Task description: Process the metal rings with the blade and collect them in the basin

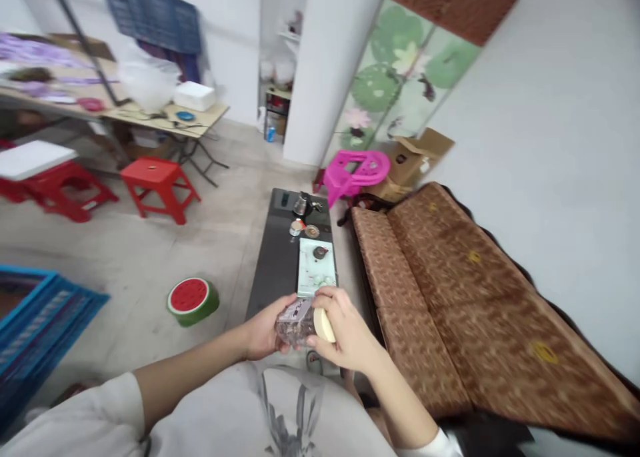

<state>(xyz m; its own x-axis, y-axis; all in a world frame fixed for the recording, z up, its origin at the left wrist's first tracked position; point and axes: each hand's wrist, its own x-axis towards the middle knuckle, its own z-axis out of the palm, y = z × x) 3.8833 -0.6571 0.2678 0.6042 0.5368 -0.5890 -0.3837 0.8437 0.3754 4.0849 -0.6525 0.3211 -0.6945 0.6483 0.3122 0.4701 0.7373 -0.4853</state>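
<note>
Between my hands, close to my body, lies a clear jar (296,330) tipped on its side, with a label and dark contents I cannot make out. My left hand (264,327) wraps round the jar's base end. Fingers of my right hand (346,330) curl around the cream lid (324,325), which sits on the jar. Just beyond the hands is a pale tea tray (309,264) bearing a small dark teapot (320,252). It rests on a long dark table (273,257).
Farther along the table stand a kettle (301,205) and a small container (296,228). A brown cushioned sofa (415,297) runs along the right. On the left floor are a watermelon-patterned stool (193,300) and a red stool (159,184). A pink chair (353,172) stands behind the table.
</note>
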